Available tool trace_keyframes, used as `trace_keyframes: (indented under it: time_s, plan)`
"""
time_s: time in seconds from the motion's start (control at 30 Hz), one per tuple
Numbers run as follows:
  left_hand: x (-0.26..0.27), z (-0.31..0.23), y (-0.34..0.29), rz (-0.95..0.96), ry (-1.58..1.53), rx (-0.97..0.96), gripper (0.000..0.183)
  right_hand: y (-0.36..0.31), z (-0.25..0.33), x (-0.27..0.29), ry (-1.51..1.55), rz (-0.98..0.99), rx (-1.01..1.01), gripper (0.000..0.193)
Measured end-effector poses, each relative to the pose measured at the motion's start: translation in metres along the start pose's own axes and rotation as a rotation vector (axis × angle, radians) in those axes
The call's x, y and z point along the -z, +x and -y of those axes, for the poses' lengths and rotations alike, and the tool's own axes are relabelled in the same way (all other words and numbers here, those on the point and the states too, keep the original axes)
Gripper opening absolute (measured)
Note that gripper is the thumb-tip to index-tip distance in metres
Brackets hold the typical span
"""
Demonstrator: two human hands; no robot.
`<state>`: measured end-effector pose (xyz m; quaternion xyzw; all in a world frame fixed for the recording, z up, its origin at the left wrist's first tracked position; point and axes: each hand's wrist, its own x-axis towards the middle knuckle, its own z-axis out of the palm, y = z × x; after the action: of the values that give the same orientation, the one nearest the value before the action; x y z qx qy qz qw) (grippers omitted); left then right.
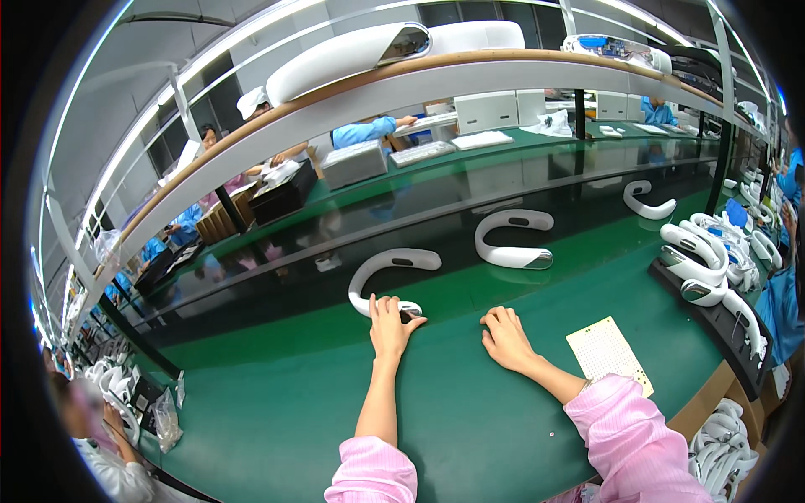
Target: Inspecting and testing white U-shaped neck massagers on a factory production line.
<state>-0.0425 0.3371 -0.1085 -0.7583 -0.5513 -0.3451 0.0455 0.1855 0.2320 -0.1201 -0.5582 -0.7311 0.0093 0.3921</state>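
Note:
My left hand (388,331) grips the near end of a white C-shaped neckband device (360,285), its thumb beside the shiny silver tip. That device lies at the dark strip's near edge, partly covered by my fingers. My right hand (506,339) rests on the green tabletop (470,419) with loosely bent fingers and nothing in it. Farther right along the dark strip are a second neckband device (507,256) and a third, smaller-looking one (650,209). A pale yellow perforated sheet (605,350) lies to the right of my right hand.
At the right, a black tray (728,331) carries several white neckbands; a cardboard box (700,409) below holds more. A raised shelf (470,71) crosses above, bearing large white casings. A plastic bag (166,422) lies at the left edge, near a co-worker (109,457). More people work across the line.

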Motion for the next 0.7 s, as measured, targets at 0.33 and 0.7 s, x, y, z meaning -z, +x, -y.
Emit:
trace_keyframes:
  time_s: [0.33, 0.7]
  plan:
    - [0.061, -0.098, -0.085, -0.12, -1.073, -0.044, 0.064, -0.008, 0.063, 0.016, 1.812, 0.476, -0.766, 0.067]
    - [0.191, -0.101, -0.177, 0.469, -1.685, 0.481, 0.047, -0.065, 0.102, 0.133, 1.37, 0.242, -0.486, 0.043]
